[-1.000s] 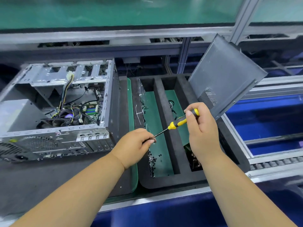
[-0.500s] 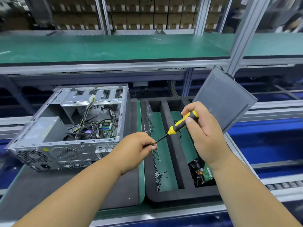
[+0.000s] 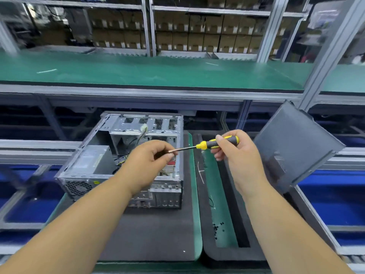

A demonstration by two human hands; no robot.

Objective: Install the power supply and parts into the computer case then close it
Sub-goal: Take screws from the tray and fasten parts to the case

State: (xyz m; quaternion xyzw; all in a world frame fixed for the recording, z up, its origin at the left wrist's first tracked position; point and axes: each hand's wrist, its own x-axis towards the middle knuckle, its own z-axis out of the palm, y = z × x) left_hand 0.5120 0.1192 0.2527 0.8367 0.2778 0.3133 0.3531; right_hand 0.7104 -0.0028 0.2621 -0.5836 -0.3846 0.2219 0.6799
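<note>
The open computer case (image 3: 94, 175) lies on its side on a grey foam mat, with the silver power supply (image 3: 88, 161) inside at its left rear and loose cables beside it. My right hand (image 3: 237, 155) grips the yellow-and-black handle of a screwdriver (image 3: 209, 144). My left hand (image 3: 146, 165) pinches the tip of its shaft above the case's right edge. The grey side panel (image 3: 296, 147) leans upright at the right.
A black foam tray (image 3: 233, 252) with green-floored compartments sits right of the case and holds small black screws (image 3: 217, 228). A green shelf (image 3: 158, 72) runs across behind, with boxes stacked on racks beyond it. Blue bins lie below on both sides.
The view has tilted upward. Both hands rose with the screwdriver and shifted left, from over the foam tray to above the case's right edge.
</note>
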